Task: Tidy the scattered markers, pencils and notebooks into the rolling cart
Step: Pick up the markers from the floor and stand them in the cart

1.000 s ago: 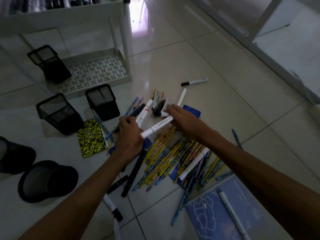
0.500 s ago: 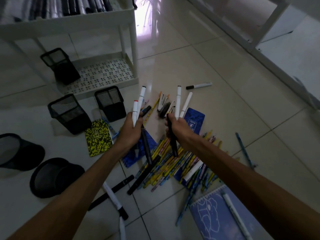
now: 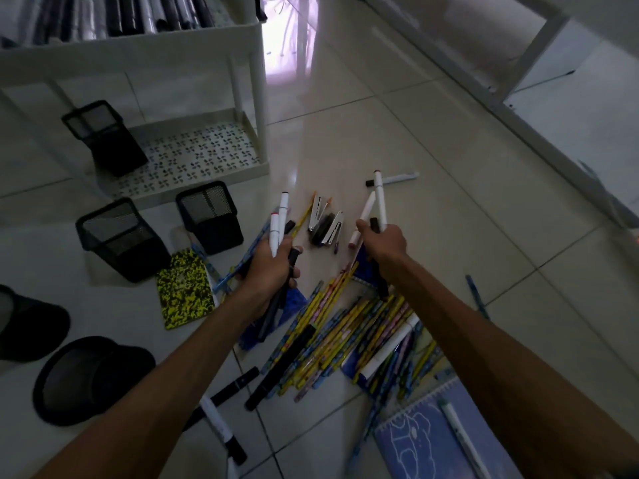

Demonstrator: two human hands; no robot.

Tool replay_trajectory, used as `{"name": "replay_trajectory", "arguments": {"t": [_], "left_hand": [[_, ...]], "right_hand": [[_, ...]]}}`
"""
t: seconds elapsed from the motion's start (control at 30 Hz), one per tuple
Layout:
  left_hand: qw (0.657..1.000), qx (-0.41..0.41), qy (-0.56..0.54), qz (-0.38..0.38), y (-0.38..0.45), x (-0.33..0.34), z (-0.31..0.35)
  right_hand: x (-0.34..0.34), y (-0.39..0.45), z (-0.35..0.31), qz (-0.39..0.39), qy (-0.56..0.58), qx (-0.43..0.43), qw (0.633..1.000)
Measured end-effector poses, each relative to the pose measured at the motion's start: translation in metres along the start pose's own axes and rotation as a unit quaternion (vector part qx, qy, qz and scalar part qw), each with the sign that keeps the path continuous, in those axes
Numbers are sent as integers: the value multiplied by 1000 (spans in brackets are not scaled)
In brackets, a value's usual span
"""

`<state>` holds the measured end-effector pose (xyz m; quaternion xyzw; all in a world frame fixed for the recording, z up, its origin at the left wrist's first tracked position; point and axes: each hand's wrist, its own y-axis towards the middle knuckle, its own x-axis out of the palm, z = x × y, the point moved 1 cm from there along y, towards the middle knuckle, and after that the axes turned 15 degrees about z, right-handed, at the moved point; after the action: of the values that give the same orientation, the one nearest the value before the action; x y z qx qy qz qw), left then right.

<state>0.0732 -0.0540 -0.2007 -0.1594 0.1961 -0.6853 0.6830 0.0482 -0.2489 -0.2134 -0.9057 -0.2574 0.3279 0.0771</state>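
My left hand (image 3: pixel 271 267) grips a bunch of markers (image 3: pixel 279 219), two white ones pointing up and a black one hanging below. My right hand (image 3: pixel 382 242) holds another bunch of markers (image 3: pixel 379 198), white ones upright and a black one pointing down. Both hands are raised above a heap of pencils (image 3: pixel 345 337) on the tiled floor. A yellow-black notebook (image 3: pixel 183 288) lies left of the heap. At the bottom right lies a pale blue spiral notebook (image 3: pixel 428 440). The white rolling cart (image 3: pixel 193 157) stands at the back left.
Black mesh pen cups (image 3: pixel 121 236) (image 3: pixel 211 216) stand before the cart, one (image 3: pixel 103 136) on its bottom shelf. Two round mesh holders (image 3: pixel 86 378) lie at left. Staplers (image 3: pixel 325 223) and a loose marker (image 3: pixel 397 178) lie beyond the hands. More markers (image 3: pixel 221 426) lie near my left arm.
Both hands picked markers off the floor, turned them upright and lifted them. The hands have since moved further apart, and the view has tilted toward the cart.
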Motion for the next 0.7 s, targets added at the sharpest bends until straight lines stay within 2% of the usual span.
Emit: {"name": "replay_trajectory", "arguments": {"t": [0.13, 0.3, 0.37, 0.5, 0.57, 0.7], "left_hand": [[1000, 0, 19, 7, 11, 12, 12], [1000, -9, 21, 4, 15, 19, 27], [1000, -3, 16, 3, 13, 20, 38], [999, 29, 12, 11, 3, 12, 67], [998, 53, 26, 17, -3, 2, 87], [996, 84, 9, 35, -17, -26, 139]], "right_hand": [[6, 34, -8, 48, -112, -76, 990], [16, 46, -23, 16, -208, -116, 971], [21, 44, -25, 10, -211, -107, 972], [24, 18, -41, -10, -62, -37, 997], [25, -5, -60, -34, 26, -9, 999], [25, -71, -125, -107, 155, -46, 981]]}}
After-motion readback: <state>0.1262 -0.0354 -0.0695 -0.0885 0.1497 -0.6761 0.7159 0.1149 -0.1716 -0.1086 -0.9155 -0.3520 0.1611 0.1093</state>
